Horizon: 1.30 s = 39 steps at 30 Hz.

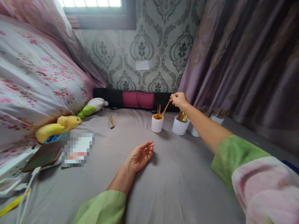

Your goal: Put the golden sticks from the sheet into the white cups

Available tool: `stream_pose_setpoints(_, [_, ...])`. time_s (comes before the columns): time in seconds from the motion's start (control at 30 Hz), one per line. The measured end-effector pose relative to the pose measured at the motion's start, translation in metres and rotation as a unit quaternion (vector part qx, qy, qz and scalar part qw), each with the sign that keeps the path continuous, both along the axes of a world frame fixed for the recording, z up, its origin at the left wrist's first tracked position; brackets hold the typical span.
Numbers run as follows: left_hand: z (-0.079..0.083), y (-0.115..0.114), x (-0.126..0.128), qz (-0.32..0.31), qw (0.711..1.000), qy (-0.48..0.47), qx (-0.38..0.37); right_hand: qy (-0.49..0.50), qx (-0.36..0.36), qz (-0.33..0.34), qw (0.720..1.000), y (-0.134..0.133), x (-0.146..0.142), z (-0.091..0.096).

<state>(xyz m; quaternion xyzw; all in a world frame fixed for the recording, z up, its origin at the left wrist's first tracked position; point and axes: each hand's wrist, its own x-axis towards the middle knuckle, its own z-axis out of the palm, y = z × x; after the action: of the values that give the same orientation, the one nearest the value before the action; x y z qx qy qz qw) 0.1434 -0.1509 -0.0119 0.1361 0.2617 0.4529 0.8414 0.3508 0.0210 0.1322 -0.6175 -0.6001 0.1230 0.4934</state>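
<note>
Grey sheet [173,186] spreads under both hands, a soft, faintly creased bed surface. Far left of the left hand a floral quilt [35,77] piles high. Beyond the hands a window [93,6] sits over patterned wallpaper [149,40], and right of the right hand a mauve curtain [245,62] hangs in folds.

Left of the left hand lie a phone [44,154], a yellow plush toy [58,126] and a green-and-white plush [92,107]. A few loose sticks [111,121] lie on the sheet beyond that hand. A black-and-maroon bolster [137,99] runs along the wall behind the right hand.

The left hand [140,155] rests palm up on the sheet, fingers loosely apart, holding nothing. The right hand [178,100] pinches the top of a thin orange stick [165,109]. The stick's lower end sits in the first white cup [157,124], below and left of that hand, among other orange sticks. A second cup [179,127] holding golden sticks stands directly under the hand. The right forearm partly hides a third cup [194,132]. A fourth cup [217,119] stands right of the forearm, its contents too small to tell.
</note>
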Motion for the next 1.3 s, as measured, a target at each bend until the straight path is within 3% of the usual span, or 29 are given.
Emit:
stream_pose_setpoints(0.73, [0.0, 0.0, -0.001, -0.004, 1.0, 0.0, 0.003, -0.067, -0.057, 0.053, 0.995, -0.008, -0.023, -0.019])
stream_pose_setpoints(1.3, [0.0, 0.0, 0.0, -0.003, 1.0, -0.002, -0.003, -0.086, -0.085, 0.071, 0.99, 0.0, -0.025, -0.034])
